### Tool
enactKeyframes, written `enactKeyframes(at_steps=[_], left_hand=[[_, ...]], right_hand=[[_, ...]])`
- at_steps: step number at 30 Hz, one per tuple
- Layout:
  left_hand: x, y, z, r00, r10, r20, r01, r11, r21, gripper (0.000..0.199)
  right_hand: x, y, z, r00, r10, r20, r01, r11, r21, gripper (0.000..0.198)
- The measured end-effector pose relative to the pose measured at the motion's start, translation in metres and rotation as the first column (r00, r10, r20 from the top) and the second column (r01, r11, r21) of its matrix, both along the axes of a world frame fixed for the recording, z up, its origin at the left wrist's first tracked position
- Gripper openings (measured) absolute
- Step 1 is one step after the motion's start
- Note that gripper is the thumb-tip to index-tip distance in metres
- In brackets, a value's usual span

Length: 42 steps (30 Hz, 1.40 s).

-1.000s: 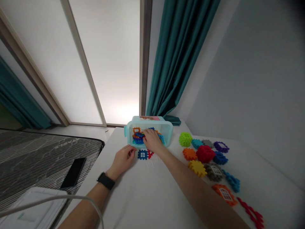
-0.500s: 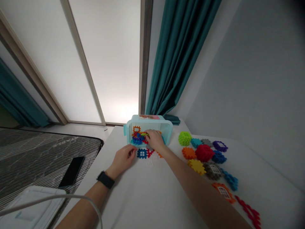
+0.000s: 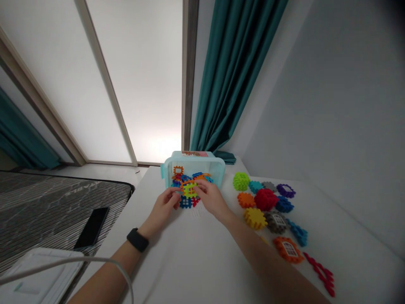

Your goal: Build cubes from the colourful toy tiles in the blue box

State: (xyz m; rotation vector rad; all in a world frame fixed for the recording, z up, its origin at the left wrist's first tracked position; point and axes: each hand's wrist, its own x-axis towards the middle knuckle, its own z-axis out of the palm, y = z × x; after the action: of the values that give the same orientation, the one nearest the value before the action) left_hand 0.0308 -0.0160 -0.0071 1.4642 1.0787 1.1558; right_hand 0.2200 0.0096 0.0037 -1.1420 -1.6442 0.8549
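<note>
My right hand (image 3: pixel 212 197) pinches a yellow-green interlocking building block (image 3: pixel 190 190) with a window-like grid, in front of the storage box (image 3: pixel 218 166). An orange toothed edge shows just behind that block. My left hand (image 3: pixel 166 202), with a dark watch on its wrist, is at the block's left side; its fingers are half bent with a gap between thumb and forefinger. Below the held block lie a blue window block (image 3: pixel 185 202) and a red piece (image 3: pixel 195 201). The pale blue translucent box lies on its side, its mouth towards me, with several mixed pieces inside.
Several assembled shapes stand to the right, among them a lime ball (image 3: pixel 241 181), a red cluster (image 3: pixel 266 199) and a yellow gear-like shape (image 3: pixel 255 218). A black phone (image 3: pixel 91 228) and a white lid (image 3: pixel 41 270) are at the left. A pale cable (image 3: pixel 95 259) crosses the lower left.
My right hand has come out of the box with the yellow-green block and brought it towards my left hand. The view has shifted slightly.
</note>
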Motion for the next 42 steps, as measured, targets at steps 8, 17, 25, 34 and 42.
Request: enactKeyframes(at_steps=[8,17,25,34,42], left_hand=[[0.005,-0.009,0.004,0.992,-0.1,0.074,0.108,0.988,-0.108,0.041],[0.007,-0.006,0.005,0.993,0.021,0.119,-0.004,0.989,-0.145,0.038],[0.01,-0.008,0.005,0.996,-0.008,0.085,0.016,0.995,-0.103,0.036],[0.012,-0.011,-0.001,0.992,-0.009,0.129,0.025,0.992,-0.125,0.037],[0.015,-0.012,-0.004,0.999,0.023,-0.031,-0.016,0.976,0.215,0.025]], right_hand=[[0.01,-0.044,-0.004,0.991,0.119,-0.056,-0.124,0.986,-0.111,0.02],[0.034,-0.052,-0.026,0.986,-0.078,-0.148,0.045,0.976,-0.213,0.026],[0.044,-0.065,-0.032,0.989,0.026,0.146,0.004,0.981,-0.196,0.027],[0.047,-0.068,-0.032,0.883,-0.059,0.466,0.066,0.998,0.002,0.024],[0.035,-0.074,-0.019,0.998,-0.016,0.063,0.022,0.995,-0.095,0.022]])
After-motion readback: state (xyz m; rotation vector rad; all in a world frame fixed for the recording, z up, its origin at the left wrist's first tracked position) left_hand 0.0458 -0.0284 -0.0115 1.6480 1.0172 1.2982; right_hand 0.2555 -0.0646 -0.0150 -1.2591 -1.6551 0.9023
